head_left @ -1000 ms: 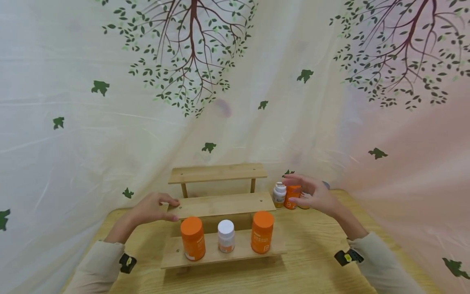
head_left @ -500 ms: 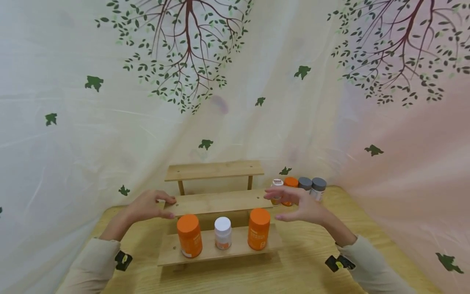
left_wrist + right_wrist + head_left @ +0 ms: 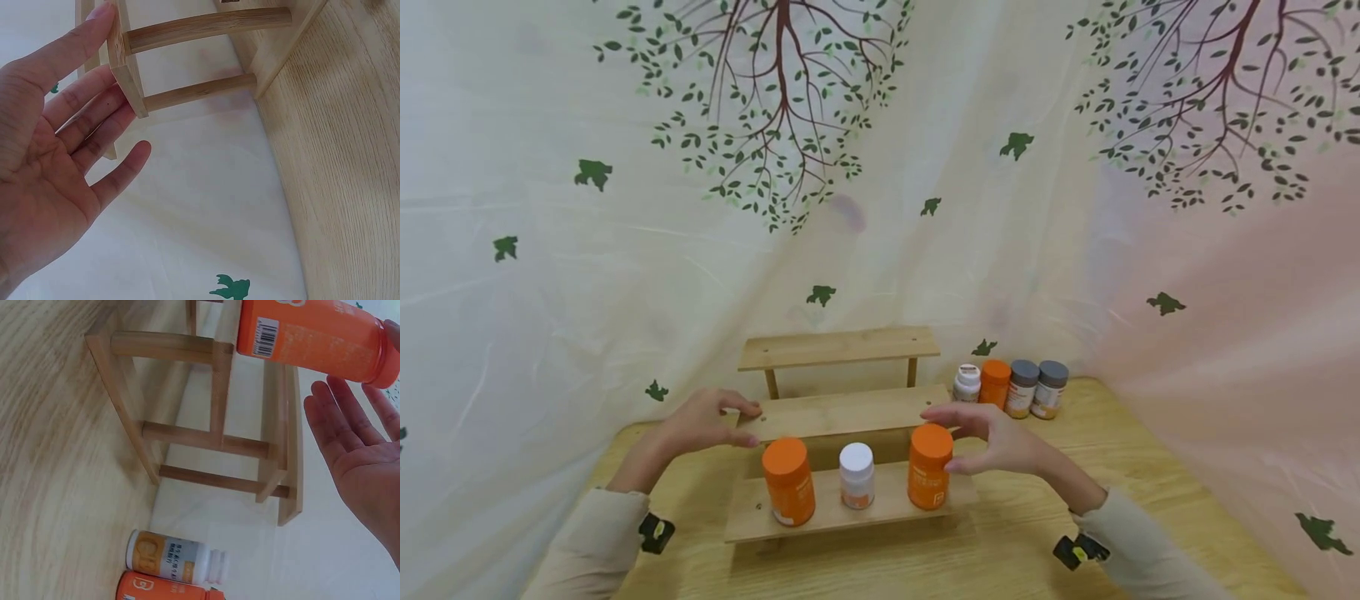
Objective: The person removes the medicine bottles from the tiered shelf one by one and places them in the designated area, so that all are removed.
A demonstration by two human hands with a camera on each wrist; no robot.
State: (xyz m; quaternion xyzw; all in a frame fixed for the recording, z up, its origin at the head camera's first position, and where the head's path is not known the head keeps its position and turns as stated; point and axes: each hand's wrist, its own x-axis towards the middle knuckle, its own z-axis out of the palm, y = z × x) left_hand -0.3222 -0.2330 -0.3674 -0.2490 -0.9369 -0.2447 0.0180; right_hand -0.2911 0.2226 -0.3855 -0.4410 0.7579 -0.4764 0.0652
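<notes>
- Three bottles were recorded upright on the lowest step of a three-tier wooden rack [image 3: 850, 412]: an orange bottle [image 3: 787, 481] at the left, a white-capped bottle [image 3: 856, 475] in the middle, and a second orange bottle [image 3: 928, 466] at the right. All caps were on; contents could not be seen.
- Four further bottles [image 3: 1009, 388] were noted in a row on the wooden table [image 3: 1150, 475], behind and to the right of the rack, close to the leaf-printed curtain [image 3: 587, 275].
- The middle and top steps carried nothing. The right-hand orange bottle stood near the right end of its step; open tabletop lay to the right of the rack.
- The right hand [image 3: 1000, 440] was observed just beside the right-hand orange bottle, fingers [image 3: 340, 422] straight and spread, palm towards it. In the wrist view a gap was seen between palm and bottle; the thumb appeared at or near its side, contact not confirmed.
- The left hand [image 3: 703, 422] was found with extended fingers [image 3: 94, 109] resting on the left end of the middle step, not curled round it.
</notes>
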